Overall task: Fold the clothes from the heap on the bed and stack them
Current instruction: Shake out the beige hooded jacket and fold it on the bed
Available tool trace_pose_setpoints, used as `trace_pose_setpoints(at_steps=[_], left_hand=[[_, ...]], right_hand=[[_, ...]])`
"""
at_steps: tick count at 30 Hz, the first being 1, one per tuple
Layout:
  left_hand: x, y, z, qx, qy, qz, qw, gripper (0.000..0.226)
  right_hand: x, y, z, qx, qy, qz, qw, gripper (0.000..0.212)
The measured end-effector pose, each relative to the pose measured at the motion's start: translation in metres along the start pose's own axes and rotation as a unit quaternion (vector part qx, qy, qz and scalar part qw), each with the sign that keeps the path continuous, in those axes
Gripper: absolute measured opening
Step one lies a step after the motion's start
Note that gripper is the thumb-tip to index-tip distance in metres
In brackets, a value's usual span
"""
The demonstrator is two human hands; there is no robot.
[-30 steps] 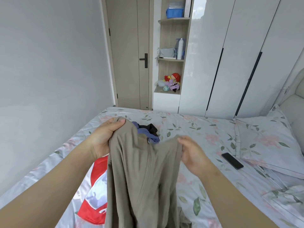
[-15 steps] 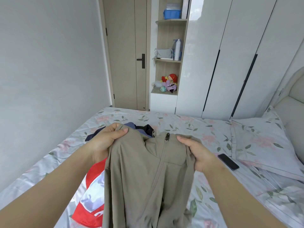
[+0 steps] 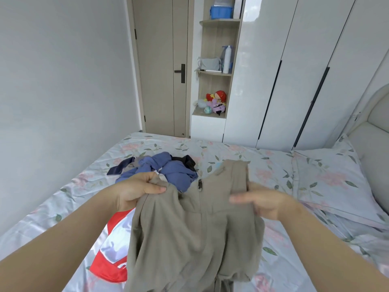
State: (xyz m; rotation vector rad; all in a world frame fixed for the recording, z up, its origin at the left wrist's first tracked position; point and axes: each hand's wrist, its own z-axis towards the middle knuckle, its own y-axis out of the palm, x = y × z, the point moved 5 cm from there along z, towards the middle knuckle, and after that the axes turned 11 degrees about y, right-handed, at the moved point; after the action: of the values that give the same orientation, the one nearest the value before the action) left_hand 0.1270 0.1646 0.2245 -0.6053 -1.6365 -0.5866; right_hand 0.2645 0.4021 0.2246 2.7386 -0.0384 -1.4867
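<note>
I hold a khaki zip-up garment [image 3: 189,232] up over the bed [image 3: 242,154]. My left hand [image 3: 136,190] pinches its upper left edge, thumb on top. My right hand [image 3: 261,200], blurred by motion, grips the upper right part, where a flap of the cloth stands up above the fingers. The zip pull hangs between my hands. Behind lies the heap [image 3: 164,169] of blue, dark navy and black clothes. A red and white garment [image 3: 111,256] lies flat on the sheet under my left forearm, partly hidden by the khaki cloth.
A floral pillow [image 3: 328,178] lies to the right by the padded headboard [image 3: 370,144]. White wardrobe doors [image 3: 294,70], a shelf niche [image 3: 214,72] with toys and a closed door [image 3: 162,66] stand beyond the bed. A wall [image 3: 63,81] runs along the left.
The view has tilted down and the heap now shows more fully. My right hand shifted along the garment's top edge, and a flap of khaki cloth now stands up above it.
</note>
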Motion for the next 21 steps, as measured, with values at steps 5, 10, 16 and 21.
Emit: trace_pose_setpoints(at_steps=[5, 10, 16, 21], left_hand=[[0.002, 0.001, -0.002, -0.003, 0.029, 0.09, 0.996, 0.04], [0.014, -0.016, -0.012, -0.032, 0.02, 0.319, 0.947, 0.048], [0.097, -0.017, -0.01, 0.045, 0.109, 0.639, 0.76, 0.041], [0.145, -0.027, -0.023, 0.042, 0.203, 0.287, 0.935, 0.025]], right_hand=[[0.022, -0.005, 0.008, 0.078, 0.002, 0.03, 0.997, 0.023], [-0.01, -0.021, -0.013, 0.112, -0.1, 0.066, 0.986, 0.018], [-0.067, -0.023, -0.053, 0.274, -0.152, -0.073, 0.947, 0.015], [-0.116, -0.003, -0.102, 0.103, -0.237, 0.017, 0.966, 0.028]])
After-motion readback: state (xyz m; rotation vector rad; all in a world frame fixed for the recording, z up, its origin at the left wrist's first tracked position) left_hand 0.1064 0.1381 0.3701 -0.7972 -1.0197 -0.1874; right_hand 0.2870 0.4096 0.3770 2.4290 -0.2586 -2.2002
